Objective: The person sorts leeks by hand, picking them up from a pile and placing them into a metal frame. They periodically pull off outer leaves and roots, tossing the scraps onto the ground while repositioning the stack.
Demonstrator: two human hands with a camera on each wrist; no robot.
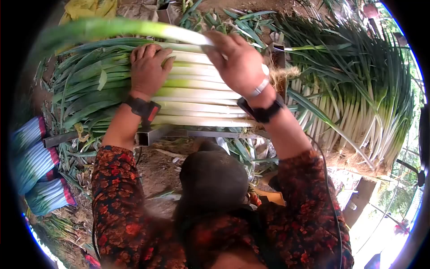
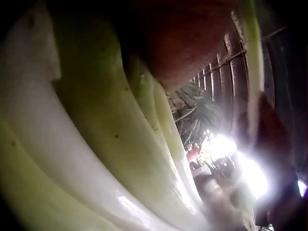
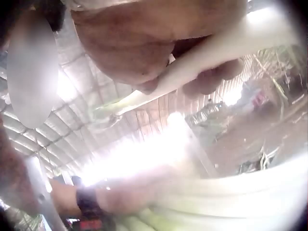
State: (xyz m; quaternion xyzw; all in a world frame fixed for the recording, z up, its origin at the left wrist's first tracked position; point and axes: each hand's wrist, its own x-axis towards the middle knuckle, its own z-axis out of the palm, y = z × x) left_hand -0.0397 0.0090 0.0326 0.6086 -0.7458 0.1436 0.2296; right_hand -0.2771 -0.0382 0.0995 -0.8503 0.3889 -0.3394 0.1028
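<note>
Your right hand (image 1: 237,67) grips a leek (image 1: 174,32) by its white end; left hand (image 1: 150,74) rests thumb-spread on the pile (image 1: 201,94). Unsupported leaves (image 1: 67,36) past your left hand could sag, snagging stalks.

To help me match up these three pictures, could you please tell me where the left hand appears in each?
Head: the left hand is upper left of centre, on leeks.
Left wrist: top, right of centre, close up and dark.
Right wrist: blurred, lower left, beside its black wristband.
Shared landmark: the pale leeks near it.
</note>
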